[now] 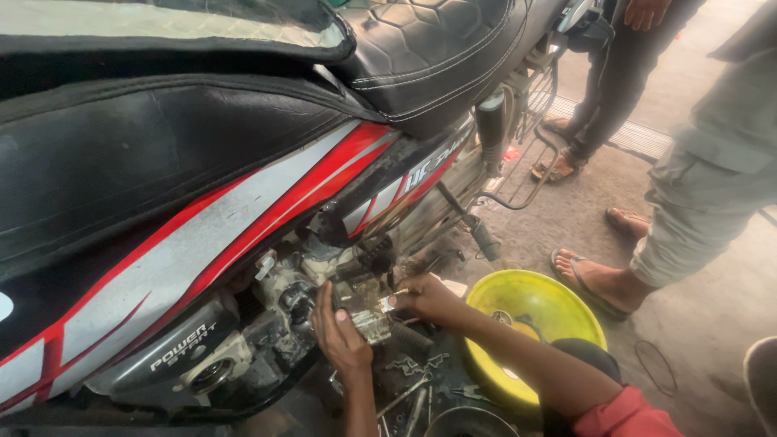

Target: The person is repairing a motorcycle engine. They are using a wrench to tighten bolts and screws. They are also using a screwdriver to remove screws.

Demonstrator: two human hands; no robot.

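A motorcycle with a black tank (pixel 121 154), red and white stripes and a black quilted seat (pixel 429 48) fills the upper left. Low under the tank sits its grimy carburetor (pixel 366 311) among engine parts. My left hand (pixel 340 336) cups the carburetor from the left, thumb on its body. My right hand (pixel 429 298) pinches a small screwdriver-like tool at the carburetor's top right. A red sleeve (pixel 623 413) covers my right upper arm.
A yellow bowl (pixel 534 316) lies on the ground right of my hands. Wrenches and small tools (pixel 413 388) lie below the engine, beside a dark round pan (pixel 469 422). Two people in sandals (pixel 591 279) stand at the right on concrete.
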